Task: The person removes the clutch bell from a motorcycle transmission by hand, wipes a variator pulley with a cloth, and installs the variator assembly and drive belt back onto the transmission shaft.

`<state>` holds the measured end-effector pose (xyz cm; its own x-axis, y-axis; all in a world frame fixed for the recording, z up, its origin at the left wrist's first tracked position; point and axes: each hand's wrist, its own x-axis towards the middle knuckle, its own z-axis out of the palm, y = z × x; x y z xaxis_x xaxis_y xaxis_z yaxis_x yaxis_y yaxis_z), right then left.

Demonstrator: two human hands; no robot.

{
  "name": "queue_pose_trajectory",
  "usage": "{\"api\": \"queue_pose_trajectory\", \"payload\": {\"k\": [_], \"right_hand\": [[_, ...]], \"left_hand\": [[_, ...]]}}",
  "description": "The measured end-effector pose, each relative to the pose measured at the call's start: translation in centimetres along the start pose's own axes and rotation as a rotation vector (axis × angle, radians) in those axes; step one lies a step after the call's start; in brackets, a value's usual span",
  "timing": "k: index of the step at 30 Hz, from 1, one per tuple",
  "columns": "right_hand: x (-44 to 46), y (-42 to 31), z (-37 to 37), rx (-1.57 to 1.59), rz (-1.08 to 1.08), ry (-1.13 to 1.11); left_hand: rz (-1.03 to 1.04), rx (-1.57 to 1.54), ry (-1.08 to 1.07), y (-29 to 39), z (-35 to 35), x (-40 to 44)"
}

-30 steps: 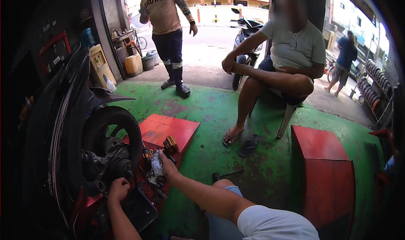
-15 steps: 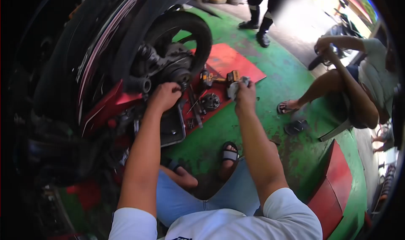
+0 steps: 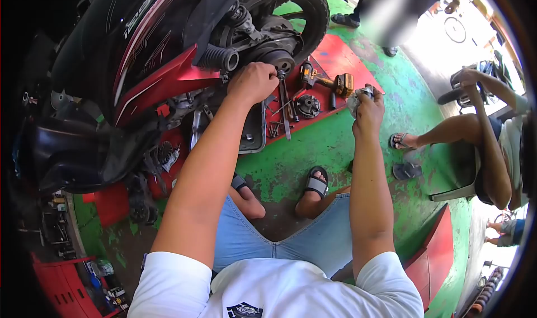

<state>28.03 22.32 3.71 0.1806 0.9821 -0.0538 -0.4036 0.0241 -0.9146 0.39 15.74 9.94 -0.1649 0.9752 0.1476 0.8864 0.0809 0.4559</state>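
My left hand (image 3: 254,84) is at the round drive part (image 3: 278,60) beside the motorcycle's rear wheel (image 3: 319,16), its fingers curled in; what they grip, if anything, is hidden. Over the edge of the red platform (image 3: 341,52), my right hand (image 3: 369,108) is closed on a crumpled pale rag (image 3: 354,101). A yellow and black cordless tool (image 3: 342,84) lies between the two hands. Below it are a round metal part (image 3: 307,105) and some long tools (image 3: 287,108). A black tray (image 3: 254,128) sits under my left forearm.
The motorcycle's red and black body (image 3: 151,66) fills the upper left. A seated person (image 3: 492,133) is at the right, with a loose sandal (image 3: 406,171) nearby. Another person (image 3: 391,10) stands at the top. A red ramp (image 3: 433,256) is at lower right.
The view has tilted down and turned, so the motorcycle appears higher. My left hand stays by the drive part. My right hand still holds the rag, now farther from the cordless tool.
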Motion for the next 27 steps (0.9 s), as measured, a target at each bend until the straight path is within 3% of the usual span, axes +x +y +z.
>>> {"api": "queue_pose_trajectory", "payload": {"k": [5,22,26,27], "right_hand": [[0.2,0.1,0.0,0.009,-0.01,0.007],[-0.5,-1.1,0.4,-0.143,0.007,-0.055],[-0.1,-1.2,0.2,-0.151,0.021,-0.033],[-0.1,-1.4,0.1,-0.111,0.036,-0.04]], "left_hand": [[0.014,0.049,0.069,-0.4,0.5,0.1],[-0.02,0.044,0.008,-0.3,0.4,0.4],[0.0,0.035,0.028,-0.5,0.6,0.4],[0.086,-0.011,0.079,-0.5,0.6,0.4]]}}
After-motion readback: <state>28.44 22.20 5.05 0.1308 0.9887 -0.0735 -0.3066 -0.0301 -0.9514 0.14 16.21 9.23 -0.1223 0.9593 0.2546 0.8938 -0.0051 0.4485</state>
